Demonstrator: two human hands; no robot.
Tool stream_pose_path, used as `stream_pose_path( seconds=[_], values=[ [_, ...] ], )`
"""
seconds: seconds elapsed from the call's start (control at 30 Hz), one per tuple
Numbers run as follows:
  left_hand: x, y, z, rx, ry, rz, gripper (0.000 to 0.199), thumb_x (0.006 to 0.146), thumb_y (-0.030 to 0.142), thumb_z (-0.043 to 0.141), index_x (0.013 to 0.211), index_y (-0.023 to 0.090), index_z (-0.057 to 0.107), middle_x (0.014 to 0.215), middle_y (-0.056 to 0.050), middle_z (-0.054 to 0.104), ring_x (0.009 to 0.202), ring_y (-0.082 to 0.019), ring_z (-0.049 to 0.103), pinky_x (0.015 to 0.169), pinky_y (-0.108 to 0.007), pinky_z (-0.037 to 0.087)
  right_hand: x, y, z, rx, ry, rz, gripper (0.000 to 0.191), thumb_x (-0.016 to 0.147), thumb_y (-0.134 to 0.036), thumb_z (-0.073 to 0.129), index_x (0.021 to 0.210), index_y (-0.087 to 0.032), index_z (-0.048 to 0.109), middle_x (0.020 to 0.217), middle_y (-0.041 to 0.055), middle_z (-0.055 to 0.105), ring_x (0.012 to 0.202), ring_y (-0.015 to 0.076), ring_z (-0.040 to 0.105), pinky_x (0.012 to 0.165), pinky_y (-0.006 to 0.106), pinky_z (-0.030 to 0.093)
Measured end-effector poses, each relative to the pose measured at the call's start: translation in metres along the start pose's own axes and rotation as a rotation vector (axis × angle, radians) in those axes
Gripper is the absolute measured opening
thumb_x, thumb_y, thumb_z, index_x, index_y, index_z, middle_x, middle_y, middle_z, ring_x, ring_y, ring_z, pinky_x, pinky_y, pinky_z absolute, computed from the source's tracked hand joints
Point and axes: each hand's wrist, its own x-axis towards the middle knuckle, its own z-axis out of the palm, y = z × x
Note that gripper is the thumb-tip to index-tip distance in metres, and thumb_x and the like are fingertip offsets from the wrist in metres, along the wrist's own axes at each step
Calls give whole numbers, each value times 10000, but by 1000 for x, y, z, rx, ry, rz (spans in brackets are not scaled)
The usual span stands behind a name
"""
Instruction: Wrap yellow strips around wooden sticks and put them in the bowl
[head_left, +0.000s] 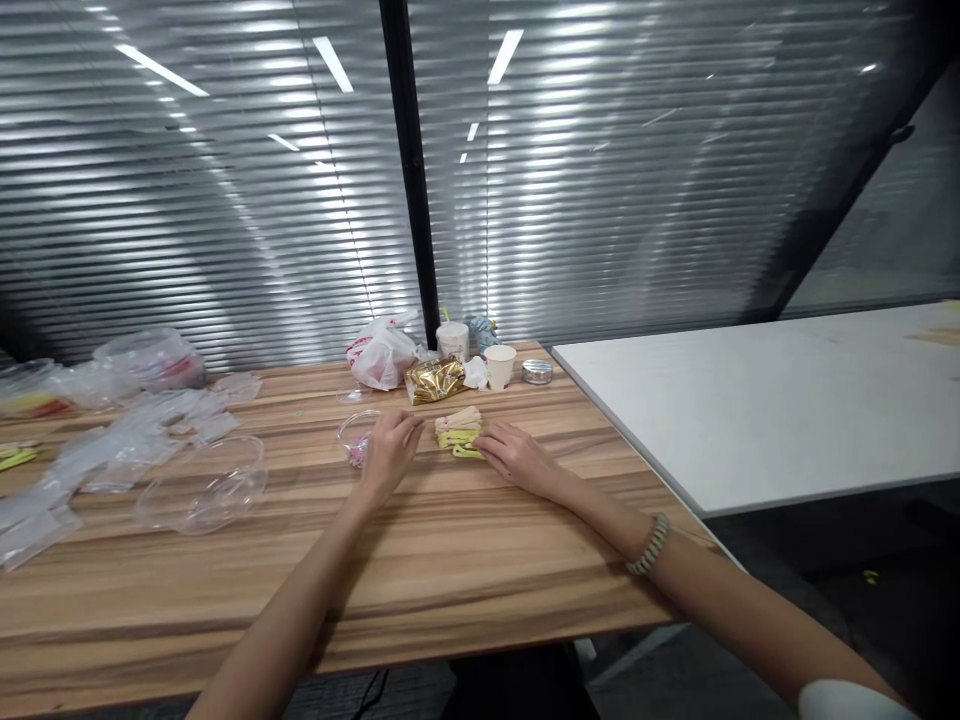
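left hand [390,452] open and flat, just beside the yellow and cream pile [459,432] | right hand [517,458] open, touching that pile | pile lies between both hands on the wood counter [300,570], likely so both can reach it | clear cup [356,432] of pink bits [358,454] near left hand

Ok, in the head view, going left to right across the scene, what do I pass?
Clear plastic bags → clear bowl → small cup of pink bits → left hand → yellow-and-beige stack → right hand → white table
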Motion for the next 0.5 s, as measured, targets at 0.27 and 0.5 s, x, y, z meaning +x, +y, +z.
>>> stream_pose_path(
  seconds=[0.27, 0.5],
  values=[
    [-9, 20, 18, -217, -293, -35, 166, 813, 203, 514, 857, 170, 671, 853, -61, 645, 795, -161, 568, 734, -276, 435, -3, 1, 6, 188, -4, -26, 349, 852, -98, 353, 1157, -188, 496, 1088, 63, 542, 1010, 122, 507, 864, 269, 465],
    [-13, 23, 25, -227, -400, -40, 193, 815, 215, 505, 930, 167, 653, 904, -74, 656, 845, -181, 579, 765, -276, 430, -5, 6, 17, 244, 23, -6, 323, 872, -155, 359, 1159, -146, 506, 1105, 78, 564, 1054, 119, 523, 919, 286, 470]
  ],
)
